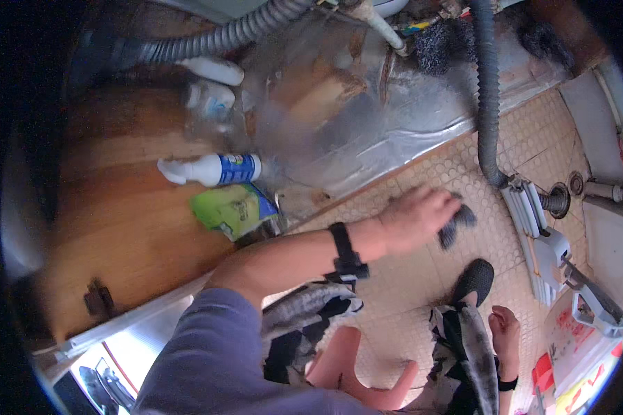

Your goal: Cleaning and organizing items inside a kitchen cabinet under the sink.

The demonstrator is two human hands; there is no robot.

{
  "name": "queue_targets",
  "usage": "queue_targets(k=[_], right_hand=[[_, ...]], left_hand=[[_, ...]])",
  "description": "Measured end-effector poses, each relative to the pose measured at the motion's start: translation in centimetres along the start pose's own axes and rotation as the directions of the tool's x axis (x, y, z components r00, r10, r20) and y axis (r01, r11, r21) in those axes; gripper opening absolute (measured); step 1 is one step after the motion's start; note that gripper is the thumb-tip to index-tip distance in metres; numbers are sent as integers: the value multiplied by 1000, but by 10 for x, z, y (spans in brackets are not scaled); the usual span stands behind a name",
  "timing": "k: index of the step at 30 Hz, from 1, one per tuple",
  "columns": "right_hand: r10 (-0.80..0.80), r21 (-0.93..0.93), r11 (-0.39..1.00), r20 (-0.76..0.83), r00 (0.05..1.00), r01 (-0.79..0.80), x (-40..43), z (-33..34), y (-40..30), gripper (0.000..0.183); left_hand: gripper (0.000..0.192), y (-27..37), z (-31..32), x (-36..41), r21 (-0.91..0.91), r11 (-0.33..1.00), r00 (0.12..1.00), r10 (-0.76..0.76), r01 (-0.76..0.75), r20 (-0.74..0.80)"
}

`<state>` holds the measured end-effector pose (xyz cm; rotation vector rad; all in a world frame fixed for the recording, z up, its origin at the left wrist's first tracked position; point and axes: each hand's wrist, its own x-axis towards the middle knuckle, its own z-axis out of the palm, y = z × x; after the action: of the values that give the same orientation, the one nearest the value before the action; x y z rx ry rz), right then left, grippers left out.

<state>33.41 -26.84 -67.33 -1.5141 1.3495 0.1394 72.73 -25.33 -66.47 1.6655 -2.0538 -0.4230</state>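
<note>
My left hand (pixel 420 218) reaches out over the tiled floor (pixel 394 290), with a black strap (pixel 345 254) around its wrist. Its fingers bend over a small dark, blurred item (pixel 449 233), perhaps a cloth or pad, that shows below the fingertips. Low at the right, my right hand (pixel 504 327) hangs beside my right knee, its fingers loosely curled; whether anything is inside them cannot be made out. Left of my forearm, a green pouch (pixel 233 210) and a white spray bottle with a blue label (pixel 233 169) lie on the wooden cabinet floor (pixel 135 207).
Two white bottles (pixel 215 70) (pixel 213 99) lie deeper in the cabinet, beside foil-like lining (pixel 425 140). Grey corrugated hoses (pixel 487 104) cross overhead and at right. A folded white rack (pixel 529 233) stands by a floor drain pipe (pixel 555 201). Under me is a pink stool (pixel 342 358).
</note>
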Motion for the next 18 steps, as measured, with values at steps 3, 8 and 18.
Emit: queue_targets(k=[3, 8, 18], right_hand=[[47, 125, 991, 4, 999, -47, -1, 7, 4, 26], [198, 115, 972, 76, 977, -206, -34, 10, -23, 27], [159, 75, 984, 55, 986, -163, -15, 13, -43, 27]], left_hand=[[38, -11, -6, 10, -2, 986, 973, -165, 167, -160], [42, -99, -94, -53, 196, 572, 594, -681, 796, -427], [18, 7, -3, 6, -548, 614, 616, -759, 568, -212]])
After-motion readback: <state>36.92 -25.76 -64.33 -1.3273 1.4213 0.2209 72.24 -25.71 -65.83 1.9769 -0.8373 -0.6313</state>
